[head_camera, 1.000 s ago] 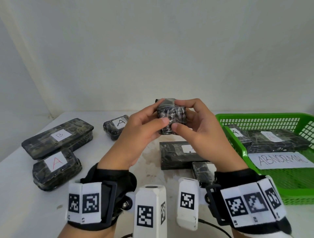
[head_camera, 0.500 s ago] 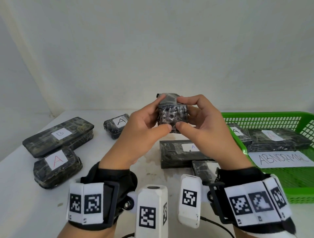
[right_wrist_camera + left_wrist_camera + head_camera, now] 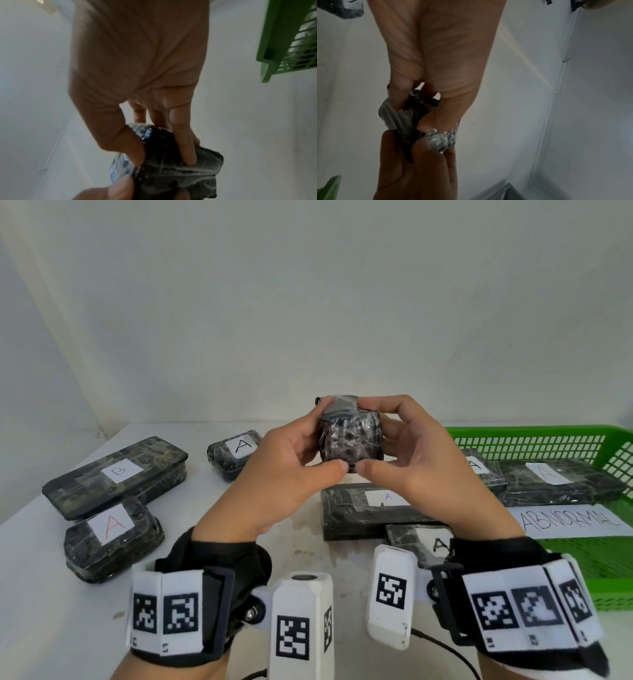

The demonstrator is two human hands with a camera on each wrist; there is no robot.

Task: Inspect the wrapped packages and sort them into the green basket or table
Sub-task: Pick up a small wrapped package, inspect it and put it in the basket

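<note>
both hands hold a small dark wrapped package (image 3: 351,440) up above the white table (image 3: 41,594), at the middle of the head view; the left hand (image 3: 284,474) has its thumb under the near lower edge and its fingers curled over the top left; the right hand (image 3: 414,463) mirrors it, thumb at the lower edge, fingers curled round the top and right side; the two thumb tips nearly meet beneath the package; no label shows on the face turned to the camera; the green basket (image 3: 534,436) stands on the table to the right, with two labelled packages and a sheet reading abnormal (image 3: 572,518) inside; on the table lie a long package marked b (image 3: 116,474), a package with a red a (image 3: 113,535) just in front of it, a small package marked a (image 3: 236,450) farther back, and a flat package marked a (image 3: 363,508) below the hands, with another partly hidden behind the right wrist
</note>
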